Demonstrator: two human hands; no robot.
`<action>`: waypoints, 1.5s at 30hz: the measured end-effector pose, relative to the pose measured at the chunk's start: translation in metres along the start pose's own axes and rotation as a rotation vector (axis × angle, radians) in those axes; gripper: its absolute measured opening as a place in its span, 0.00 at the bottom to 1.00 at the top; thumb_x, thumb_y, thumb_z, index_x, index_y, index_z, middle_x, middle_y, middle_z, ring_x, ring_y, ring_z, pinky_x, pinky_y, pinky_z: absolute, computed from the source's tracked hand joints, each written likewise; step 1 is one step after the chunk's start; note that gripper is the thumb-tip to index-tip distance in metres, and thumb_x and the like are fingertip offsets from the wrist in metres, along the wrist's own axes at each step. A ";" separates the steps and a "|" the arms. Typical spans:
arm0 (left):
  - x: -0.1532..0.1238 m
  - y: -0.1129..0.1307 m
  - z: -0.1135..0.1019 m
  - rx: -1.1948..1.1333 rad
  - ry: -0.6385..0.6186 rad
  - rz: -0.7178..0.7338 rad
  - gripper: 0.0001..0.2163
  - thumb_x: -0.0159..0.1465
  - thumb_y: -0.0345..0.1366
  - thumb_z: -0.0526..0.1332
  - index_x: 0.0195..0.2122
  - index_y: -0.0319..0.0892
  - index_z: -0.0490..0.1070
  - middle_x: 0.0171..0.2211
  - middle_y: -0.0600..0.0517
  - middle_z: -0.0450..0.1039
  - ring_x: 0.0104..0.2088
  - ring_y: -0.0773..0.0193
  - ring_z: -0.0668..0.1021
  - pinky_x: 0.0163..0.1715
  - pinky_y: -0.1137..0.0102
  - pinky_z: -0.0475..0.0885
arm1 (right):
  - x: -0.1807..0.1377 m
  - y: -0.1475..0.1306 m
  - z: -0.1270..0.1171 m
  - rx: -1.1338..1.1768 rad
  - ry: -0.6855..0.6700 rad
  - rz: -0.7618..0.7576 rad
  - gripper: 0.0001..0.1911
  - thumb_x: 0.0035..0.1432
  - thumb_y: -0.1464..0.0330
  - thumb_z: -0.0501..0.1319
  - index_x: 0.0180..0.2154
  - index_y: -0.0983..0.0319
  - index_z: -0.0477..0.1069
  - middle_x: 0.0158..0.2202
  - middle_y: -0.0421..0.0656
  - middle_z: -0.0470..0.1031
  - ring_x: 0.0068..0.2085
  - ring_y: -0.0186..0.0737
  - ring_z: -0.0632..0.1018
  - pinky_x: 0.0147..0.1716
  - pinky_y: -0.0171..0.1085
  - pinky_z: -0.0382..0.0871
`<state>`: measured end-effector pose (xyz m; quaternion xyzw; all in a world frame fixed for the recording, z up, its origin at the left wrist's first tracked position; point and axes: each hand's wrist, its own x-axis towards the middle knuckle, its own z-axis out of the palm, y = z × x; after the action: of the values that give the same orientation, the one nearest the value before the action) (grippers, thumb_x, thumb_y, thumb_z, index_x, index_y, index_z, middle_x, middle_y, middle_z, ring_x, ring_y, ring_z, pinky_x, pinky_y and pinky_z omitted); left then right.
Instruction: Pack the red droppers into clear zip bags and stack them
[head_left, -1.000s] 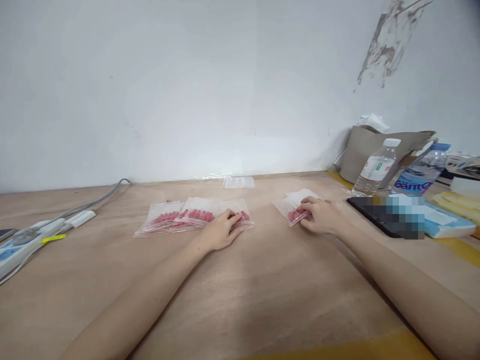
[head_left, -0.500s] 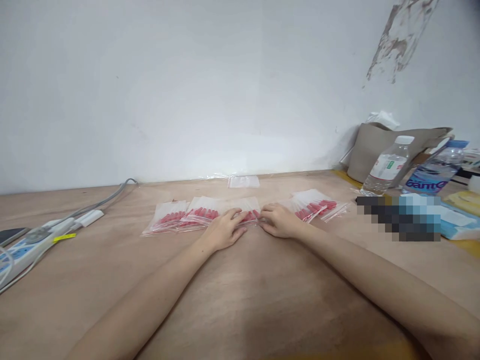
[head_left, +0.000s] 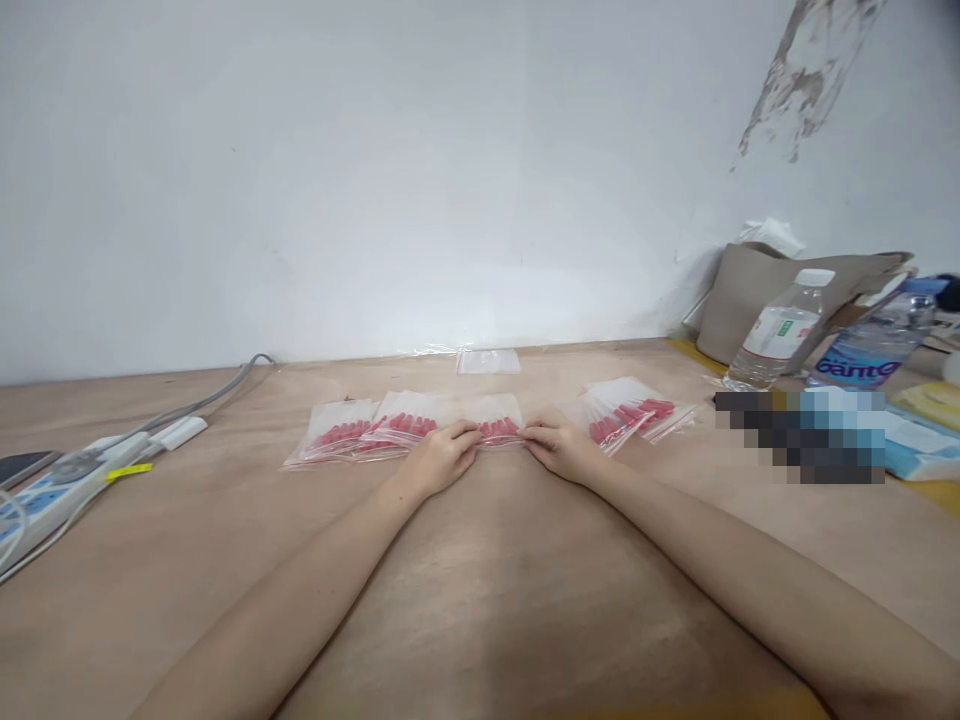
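Between my two hands lies a clear zip bag point(head_left: 498, 415) with a row of small red pieces inside, flat on the wooden table point(head_left: 480, 560). My left hand point(head_left: 447, 455) pinches its near left corner, fingers closed. At the near right corner, my right hand point(head_left: 559, 445) has thumb and fingers pressed together on the bag's edge. More filled zip bags overlap to the left, one fanned pile point(head_left: 405, 420) beside another point(head_left: 337, 435). A further fanned pile of filled bags point(head_left: 630, 410) is right of my right hand. What exactly the red pieces are, I cannot tell.
A flat, pale zip bag point(head_left: 489, 361) lies near the wall. On the left are a power strip point(head_left: 67, 490) and a grey cable point(head_left: 217, 395). To the right stand a water bottle point(head_left: 780, 330), a blue-labelled bottle point(head_left: 870, 345), a grey-beige bag point(head_left: 739, 300) and a blue packet point(head_left: 922, 450).
My fingers, spread over the middle bag before, have drawn outward and closed on its near corners, so more of its red pieces show. The side piles stay put.
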<state>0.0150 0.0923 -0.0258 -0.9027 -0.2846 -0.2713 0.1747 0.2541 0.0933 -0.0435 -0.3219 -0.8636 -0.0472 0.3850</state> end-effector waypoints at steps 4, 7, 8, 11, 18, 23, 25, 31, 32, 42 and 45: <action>-0.003 -0.005 0.002 0.088 -0.008 0.047 0.09 0.64 0.31 0.51 0.35 0.38 0.71 0.36 0.47 0.72 0.33 0.63 0.76 0.31 0.70 0.73 | 0.000 -0.006 -0.004 -0.228 -0.063 0.041 0.10 0.57 0.69 0.53 0.33 0.61 0.74 0.33 0.43 0.76 0.33 0.35 0.74 0.31 0.33 0.64; -0.004 -0.006 0.001 0.132 -0.030 0.100 0.10 0.64 0.30 0.50 0.32 0.38 0.71 0.33 0.48 0.73 0.31 0.63 0.76 0.29 0.70 0.72 | 0.002 -0.012 -0.010 -0.380 -0.131 0.044 0.12 0.58 0.68 0.51 0.31 0.61 0.73 0.29 0.43 0.75 0.30 0.35 0.73 0.28 0.33 0.59; -0.004 -0.006 0.000 0.144 -0.036 0.112 0.10 0.64 0.30 0.50 0.31 0.38 0.71 0.32 0.48 0.73 0.30 0.63 0.75 0.28 0.70 0.71 | 0.003 -0.013 -0.012 -0.408 -0.150 0.039 0.13 0.59 0.68 0.51 0.31 0.61 0.73 0.29 0.43 0.75 0.31 0.35 0.72 0.28 0.33 0.58; -0.002 -0.004 -0.004 0.170 -0.051 0.121 0.11 0.64 0.30 0.50 0.29 0.38 0.70 0.28 0.48 0.72 0.26 0.65 0.74 0.25 0.72 0.69 | 0.005 -0.016 -0.014 -0.469 -0.174 0.044 0.13 0.60 0.68 0.49 0.31 0.62 0.71 0.29 0.44 0.74 0.31 0.35 0.71 0.28 0.33 0.54; -0.002 0.000 -0.008 0.165 -0.038 0.056 0.13 0.65 0.32 0.49 0.28 0.38 0.69 0.27 0.48 0.70 0.27 0.64 0.73 0.27 0.71 0.69 | 0.005 -0.013 -0.012 -0.432 -0.162 0.048 0.11 0.59 0.67 0.51 0.30 0.62 0.69 0.29 0.44 0.74 0.30 0.37 0.71 0.28 0.35 0.54; 0.007 0.010 -0.005 0.110 0.018 -0.004 0.08 0.63 0.36 0.53 0.40 0.39 0.68 0.40 0.45 0.69 0.40 0.60 0.73 0.38 0.67 0.70 | 0.008 -0.016 -0.012 -0.341 -0.124 0.032 0.10 0.58 0.66 0.52 0.29 0.63 0.68 0.29 0.44 0.73 0.33 0.38 0.71 0.31 0.35 0.58; 0.014 0.015 0.000 0.086 0.020 0.015 0.07 0.63 0.35 0.54 0.39 0.40 0.68 0.39 0.48 0.70 0.39 0.62 0.73 0.38 0.68 0.70 | 0.011 -0.019 -0.009 -0.325 -0.120 0.012 0.10 0.58 0.67 0.52 0.29 0.63 0.68 0.29 0.44 0.72 0.34 0.38 0.70 0.33 0.35 0.58; 0.023 0.020 0.015 0.087 0.016 0.073 0.08 0.63 0.31 0.52 0.33 0.39 0.70 0.34 0.50 0.73 0.34 0.62 0.75 0.36 0.68 0.70 | 0.016 -0.028 -0.001 -0.329 -0.116 -0.016 0.12 0.59 0.66 0.50 0.29 0.64 0.68 0.29 0.45 0.72 0.33 0.38 0.70 0.32 0.35 0.58; 0.023 0.020 0.015 0.094 0.014 0.082 0.08 0.63 0.31 0.52 0.33 0.39 0.70 0.34 0.49 0.73 0.34 0.62 0.75 0.35 0.67 0.70 | 0.016 -0.029 -0.001 -0.326 -0.112 -0.021 0.12 0.59 0.66 0.50 0.29 0.64 0.68 0.29 0.45 0.72 0.33 0.38 0.70 0.32 0.35 0.58; 0.026 0.020 0.008 0.160 -0.043 0.187 0.12 0.64 0.28 0.48 0.29 0.38 0.68 0.29 0.49 0.71 0.29 0.64 0.74 0.32 0.67 0.67 | 0.017 -0.031 -0.005 -0.306 -0.115 -0.079 0.11 0.59 0.68 0.50 0.31 0.63 0.69 0.30 0.45 0.73 0.34 0.38 0.70 0.33 0.36 0.59; 0.027 0.021 0.006 0.167 -0.046 0.205 0.12 0.65 0.27 0.47 0.28 0.38 0.68 0.28 0.50 0.70 0.28 0.65 0.73 0.33 0.68 0.66 | 0.017 -0.031 -0.004 -0.336 -0.124 -0.076 0.12 0.60 0.69 0.49 0.32 0.63 0.69 0.30 0.45 0.73 0.34 0.38 0.70 0.33 0.37 0.57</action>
<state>0.0492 0.0903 -0.0179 -0.9153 -0.2163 -0.2065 0.2697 0.2300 0.0761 -0.0235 -0.3511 -0.8773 -0.1854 0.2695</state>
